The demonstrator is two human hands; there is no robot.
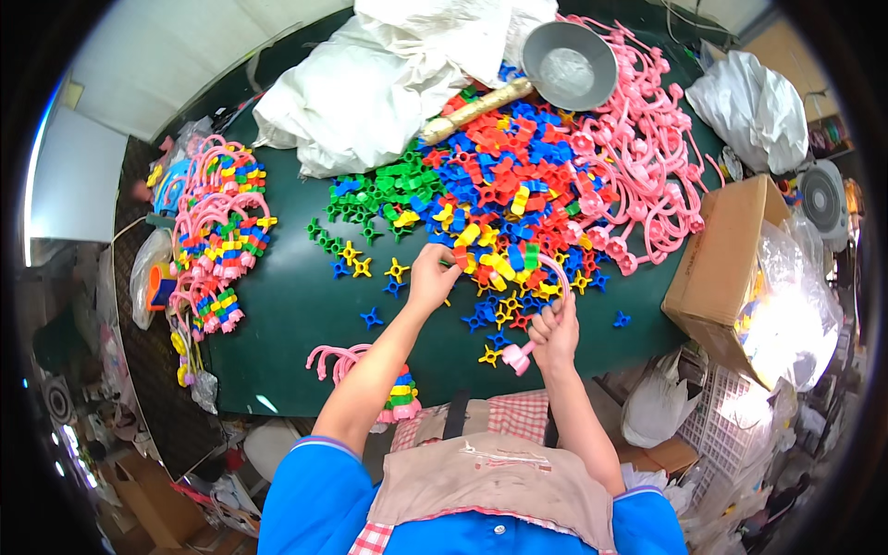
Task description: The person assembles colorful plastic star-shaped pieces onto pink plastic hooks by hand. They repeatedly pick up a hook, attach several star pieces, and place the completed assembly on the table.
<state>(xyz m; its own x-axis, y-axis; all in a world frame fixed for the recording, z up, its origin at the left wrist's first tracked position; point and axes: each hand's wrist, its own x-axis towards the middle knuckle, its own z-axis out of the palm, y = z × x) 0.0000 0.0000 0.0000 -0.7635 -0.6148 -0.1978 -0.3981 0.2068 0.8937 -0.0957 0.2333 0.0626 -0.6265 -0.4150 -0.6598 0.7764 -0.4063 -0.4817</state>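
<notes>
My right hand [555, 331] is closed around a pink curved plastic handle [556, 268]. Its flower-shaped end [516, 359] sticks out below the fist, and a green piece [532, 256] with a blue one beside it sits at the handle's far tip. To the left, my left hand [433, 277] pinches at the near edge of the pile, its fingertips on what looks like a small red plastic piece [460, 258]. Red, blue and yellow pieces [504, 190] are heaped beyond both hands, with green pieces [393, 190] at the heap's left side.
More pink handles [638, 157] lie at the right, below a grey bowl [569, 67]. White sacks [361, 92] cover the far side. Strung handles [222, 231] are stacked on the left; others [402, 393] lie by my left forearm. A cardboard box [712, 268] stands at the right edge.
</notes>
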